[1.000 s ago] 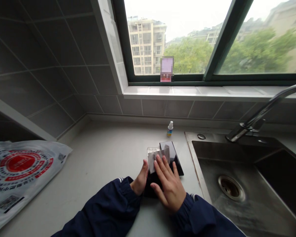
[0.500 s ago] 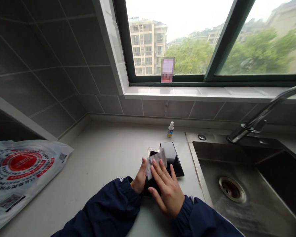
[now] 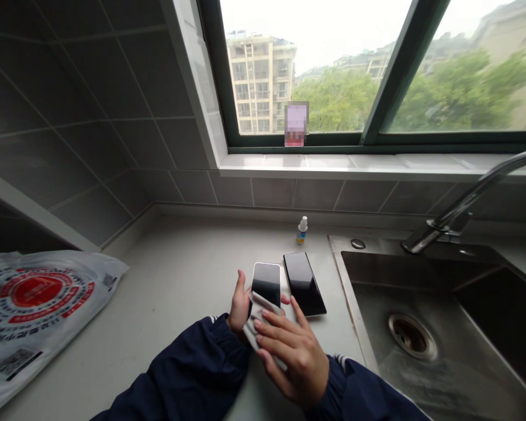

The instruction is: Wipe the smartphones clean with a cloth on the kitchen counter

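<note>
Grey cloth (image 3: pixel 255 310) under right hand (image 3: pixel 294 351).

The right hand (image 3: pixel 298 354) is back uppermost and grasping, three of its fingers (image 3: pixel 279 333) close together and reaching toward the left hand (image 3: pixel 239 313); its little finger (image 3: pixel 298 311) is splayed apart from them, tip upward. The left hand is in a supporting hold, its thumb (image 3: pixel 240 282) raised to the left of those three fingers. One left fingertip (image 3: pixel 284 299) shows just beyond them (the others are mostly hidden). Below the fingers, the left forearm (image 3: pixel 197 362) and right forearm (image 3: pixel 368 386) slant inward, sleeved to the wrists.
</note>
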Available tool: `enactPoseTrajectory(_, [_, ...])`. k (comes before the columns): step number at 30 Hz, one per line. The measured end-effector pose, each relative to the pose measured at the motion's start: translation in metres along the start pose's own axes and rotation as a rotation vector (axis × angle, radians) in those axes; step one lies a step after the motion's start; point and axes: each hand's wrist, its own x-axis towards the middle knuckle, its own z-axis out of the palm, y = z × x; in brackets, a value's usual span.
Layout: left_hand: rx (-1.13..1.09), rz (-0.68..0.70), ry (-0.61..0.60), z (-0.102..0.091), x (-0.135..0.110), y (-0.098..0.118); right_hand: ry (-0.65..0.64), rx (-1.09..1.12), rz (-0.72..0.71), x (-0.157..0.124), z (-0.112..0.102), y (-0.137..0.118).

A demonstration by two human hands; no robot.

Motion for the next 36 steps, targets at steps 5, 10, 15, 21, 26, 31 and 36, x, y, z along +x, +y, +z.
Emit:
enactPoseTrajectory(5, [-0.032,-0.097,-0.085,-0.005,0.001,-0.004,-0.131,-0.047,-0.014,-0.004,0.003,0.002])
enactPoseTrajectory(10, [-0.025,0.018,-0.094,-0.003,0.000,-0.009,-0.192,-0.187,0.017,-0.006,0.002,0.007])
enactPoseTrajectory(15, [0.008,0.094,-0.152,-0.002,0.002,-0.017,-0.232,-0.342,0.139,-0.008,0.002,0.014])
enactPoseTrajectory(21, [0.117,0.200,-0.243,0.003,0.003,-0.021,-0.191,-0.414,0.294,-0.012,0.008,0.021])
enactPoseTrajectory(26, [0.072,0.172,-0.257,0.002,0.004,-0.016,-0.169,-0.419,0.344,-0.014,0.010,0.025])
enactPoseTrajectory(31, [-0.003,0.174,-0.215,0.000,0.005,-0.010,-0.143,-0.386,0.260,-0.016,0.010,0.027])
enactPoseTrajectory(36, [-0.034,0.108,-0.147,0.002,0.003,-0.005,-0.120,-0.338,0.166,-0.012,0.002,0.023])
